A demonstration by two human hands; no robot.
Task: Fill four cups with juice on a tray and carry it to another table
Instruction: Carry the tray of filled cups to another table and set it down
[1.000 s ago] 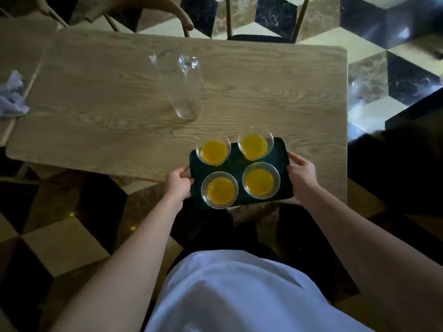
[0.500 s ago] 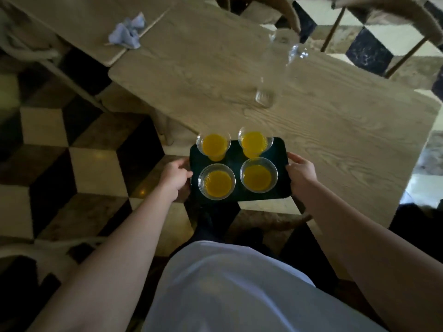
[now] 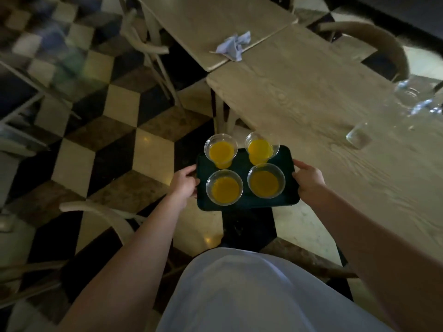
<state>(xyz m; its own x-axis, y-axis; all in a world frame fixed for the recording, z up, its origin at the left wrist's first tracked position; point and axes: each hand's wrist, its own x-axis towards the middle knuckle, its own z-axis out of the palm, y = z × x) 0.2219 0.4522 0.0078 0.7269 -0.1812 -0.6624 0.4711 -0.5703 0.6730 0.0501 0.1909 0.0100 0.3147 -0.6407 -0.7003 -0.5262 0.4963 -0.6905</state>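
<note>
I see the dark green tray [image 3: 244,174] now held out over the checkered floor [image 3: 153,154], clear of the wooden table [image 3: 323,111] it hung over a second ago. The view has swung left, so the empty glass pitcher [image 3: 386,116] sits far right.

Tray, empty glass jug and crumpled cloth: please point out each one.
Tray [image 3: 286,161]: head view, bare far right corner.
Empty glass jug [image 3: 383,121]: head view, middle of its clear body.
Crumpled cloth [image 3: 233,45]: head view, centre of the folds.
</note>
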